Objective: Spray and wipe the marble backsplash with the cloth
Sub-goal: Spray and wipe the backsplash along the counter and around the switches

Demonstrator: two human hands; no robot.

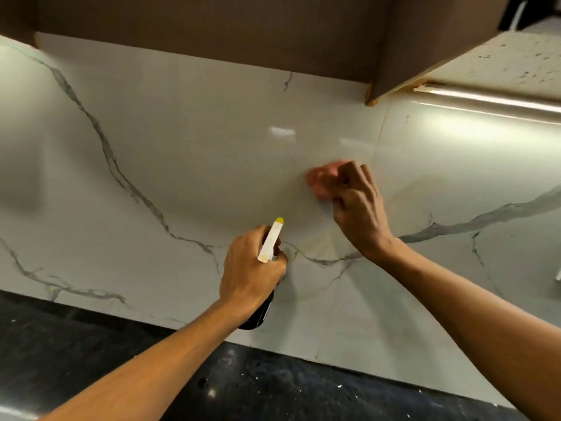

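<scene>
Marble backsplash (182,153) faces nozzle (279,220) of upright spray bottle (269,243).

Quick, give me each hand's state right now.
Left hand: fingers curled round the spray bottle.
Right hand: fingers gripping the pink cloth against the marble backsplash.

I see a brown cupboard (212,25) up top | a black speckled counter (273,390) below | a bright light strip (491,100) on the right
</scene>
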